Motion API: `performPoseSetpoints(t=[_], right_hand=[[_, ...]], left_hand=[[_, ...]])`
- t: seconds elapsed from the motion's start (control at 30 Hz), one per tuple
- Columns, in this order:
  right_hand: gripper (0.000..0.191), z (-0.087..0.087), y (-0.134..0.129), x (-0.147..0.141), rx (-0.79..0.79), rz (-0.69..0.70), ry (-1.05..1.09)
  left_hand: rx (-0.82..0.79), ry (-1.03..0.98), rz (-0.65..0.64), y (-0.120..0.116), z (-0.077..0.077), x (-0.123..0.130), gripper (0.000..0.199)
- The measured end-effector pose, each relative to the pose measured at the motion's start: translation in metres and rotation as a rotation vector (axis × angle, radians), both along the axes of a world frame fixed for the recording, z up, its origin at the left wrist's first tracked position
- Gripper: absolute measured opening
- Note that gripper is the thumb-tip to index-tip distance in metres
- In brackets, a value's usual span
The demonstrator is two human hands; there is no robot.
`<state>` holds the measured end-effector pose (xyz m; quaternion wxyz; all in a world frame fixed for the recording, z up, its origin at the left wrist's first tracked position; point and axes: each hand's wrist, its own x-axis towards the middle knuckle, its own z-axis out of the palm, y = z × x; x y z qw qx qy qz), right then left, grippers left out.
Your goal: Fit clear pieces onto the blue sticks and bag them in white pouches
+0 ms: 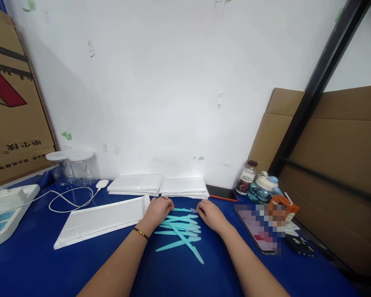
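Observation:
Several turquoise razor-like sticks (pixel 181 237) lie crossed over one another on the blue table between my forearms. My left hand (pixel 161 209), fingers curled together, is at the left end of the topmost turquoise stick (pixel 181 210). At that stick's right end, by a small clear tip, my right hand (pixel 207 210) has its fingertips pinched together; whether it grips the tip is too small to tell. A long white padded sleeve (pixel 102 220) lies left of my left hand. Behind the hands are two stacks of white sleeves (pixel 136 184), (pixel 184 187).
A dark phone with an orange edge (pixel 224 193) lies by the wall. To the right are a lit phone (pixel 256 231), bottles (pixel 246 177) and an orange drink carton (pixel 282 208). On the left are clear jars (pixel 82 169), a white cable and a power strip (pixel 15 218).

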<state>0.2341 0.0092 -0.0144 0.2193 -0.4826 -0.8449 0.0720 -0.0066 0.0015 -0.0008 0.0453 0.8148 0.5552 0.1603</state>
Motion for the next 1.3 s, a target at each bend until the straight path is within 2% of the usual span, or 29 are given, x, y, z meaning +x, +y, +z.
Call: performPoseSetpoints(t=[0.23,0.4,0.43,0.53,0.6,0.63,0.7,0.83,1.0,1.17,1.3], right_hand=[[0.016,0.0,-0.004,-0.01,-0.007,0.063,0.04],[0.018,-0.005,-0.002,-0.008,-0.059,0.087,0.125],[0.019,-0.006,0.0,-0.005,-0.074,0.092,0.175],[0.028,-0.009,0.008,0.003,-0.177,0.046,0.441],[0.042,-0.01,0.013,0.011,-0.314,-0.004,0.721],[0.049,-0.01,0.016,0.015,-0.381,-0.009,0.875],[0.055,-0.009,0.019,0.025,-0.431,0.016,1.164],[0.046,-0.002,0.018,0.04,-0.278,0.078,1.505],[0.043,0.012,0.008,0.042,-0.206,0.146,1.584],[0.044,0.023,0.0,0.036,-0.255,0.191,1.617],[0.044,0.025,-0.004,0.035,-0.28,0.231,1.639]], left_hand=[[-0.01,-0.007,-0.069,0.0,-0.002,0.01,0.021],[-0.112,-0.043,-0.077,-0.009,0.003,0.01,0.028],[-0.137,-0.059,-0.106,-0.012,0.004,0.01,0.037],[-0.219,-0.046,-0.259,-0.023,0.005,0.009,0.094],[-0.25,0.005,-0.309,-0.03,0.007,0.013,0.111],[-0.251,0.028,-0.306,-0.033,0.009,0.016,0.11],[-0.243,0.063,-0.273,-0.039,0.015,0.022,0.096],[-0.252,0.107,-0.201,-0.05,0.027,0.033,0.063],[-0.204,0.229,-0.158,-0.059,0.029,0.049,0.03],[-0.141,0.437,-0.089,-0.056,0.019,0.067,0.038],[-0.177,0.443,-0.062,-0.055,0.017,0.068,0.034]])
